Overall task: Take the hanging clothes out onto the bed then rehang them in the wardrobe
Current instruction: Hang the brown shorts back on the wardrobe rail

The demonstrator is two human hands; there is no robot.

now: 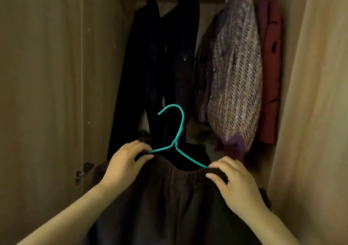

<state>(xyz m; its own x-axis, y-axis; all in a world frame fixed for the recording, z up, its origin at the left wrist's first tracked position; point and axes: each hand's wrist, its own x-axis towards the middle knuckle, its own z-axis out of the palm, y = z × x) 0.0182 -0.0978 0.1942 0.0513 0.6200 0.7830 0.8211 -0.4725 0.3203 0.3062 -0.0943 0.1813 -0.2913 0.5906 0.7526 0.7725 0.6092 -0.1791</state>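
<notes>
Hands at frame bottom: left hand point(125, 164) and right hand point(236, 185) pinch waistband of dark skirt point(169, 203) on teal hanger point(178, 137), below wardrobe's hung clothes. Advice: keep waistband taut, hook upright, lift toward rail.

A dark brown garment point(169, 197) with a gathered waistband is held up before the open wardrobe point(47, 94). It is pinched at the two ends of the waistband by the left hand point(122, 167) and the right hand point(239, 190). A teal hanger point(180, 130) is seated in the waistband, hook upward. Inside the wardrobe, dark trousers point(169, 56) are hung at the left, and a knitted cardigan point(237, 71) and a red garment point(271, 75) at the right.
</notes>
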